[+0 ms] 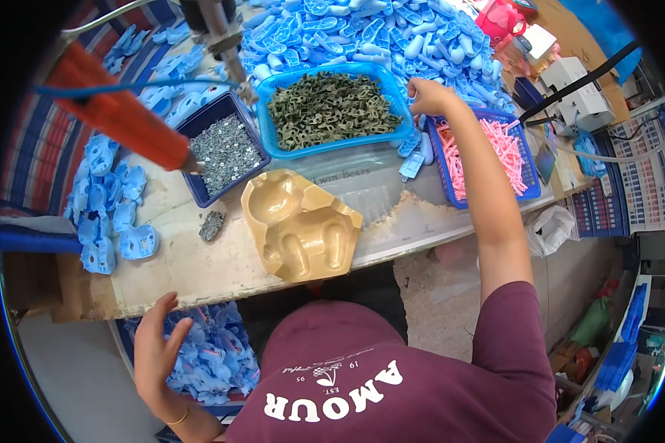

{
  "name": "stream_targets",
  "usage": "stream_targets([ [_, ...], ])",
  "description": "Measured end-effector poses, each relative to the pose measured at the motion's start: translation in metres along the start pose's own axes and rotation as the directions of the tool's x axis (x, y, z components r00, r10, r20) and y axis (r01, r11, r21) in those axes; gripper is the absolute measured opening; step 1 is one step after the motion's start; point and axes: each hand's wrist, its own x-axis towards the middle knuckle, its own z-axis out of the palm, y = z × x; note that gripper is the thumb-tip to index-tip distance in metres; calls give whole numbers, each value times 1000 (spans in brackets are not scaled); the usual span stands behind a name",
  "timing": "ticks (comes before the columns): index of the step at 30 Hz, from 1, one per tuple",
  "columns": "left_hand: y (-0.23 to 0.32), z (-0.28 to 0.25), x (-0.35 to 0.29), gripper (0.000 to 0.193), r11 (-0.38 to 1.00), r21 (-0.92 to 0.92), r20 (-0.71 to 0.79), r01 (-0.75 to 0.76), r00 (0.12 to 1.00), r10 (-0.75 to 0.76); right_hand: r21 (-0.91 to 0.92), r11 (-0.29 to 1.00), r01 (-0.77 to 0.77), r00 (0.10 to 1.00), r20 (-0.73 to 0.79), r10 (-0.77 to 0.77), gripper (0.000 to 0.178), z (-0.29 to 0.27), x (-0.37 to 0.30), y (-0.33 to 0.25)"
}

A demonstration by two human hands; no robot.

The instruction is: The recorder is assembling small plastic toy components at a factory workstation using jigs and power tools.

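Tan mold (307, 221), head view: lies on the table (162, 269) near its front edge, hollows facing up, directly in front of the person.

Right hand (431, 97): extended to the far side of the table, beside the right rim of the light blue tray (340, 147) and next to the pile of blue pieces (421, 48). Fingers are bent and close together; whether a piece is between them cannot be told. The right forearm passes over the purple-blue basket (529, 181), which contains pink sticks (504, 151).

Left hand (155, 347): spread, thumb apart from the fingers, at the front edge of the table. It holds nothing visible. Blue parts (214, 354) fill a container below and beside it. The two hands are well apart.

The tray contains dark green pieces (332, 111). To its left, a dark blue box (238, 181) contains small metal parts (225, 151). An orange tool (118, 111) hangs at the upper left, tip down.
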Motion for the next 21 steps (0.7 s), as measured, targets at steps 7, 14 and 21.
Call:
stream_targets([
  [7,58,25,32,40,918,-33,179,-394,902,394,19,993,114,989,-92,-112,31,-26,-34,-19],
  [14,115,55,60,30,732,-137,168,-668,712,682,156,931,331,839,-501,-214,40,-3,37,-47],
  [21,137,81,74,20,597,-180,170,-782,573,802,177,949,261,771,-630,-95,40,21,82,-51],
])
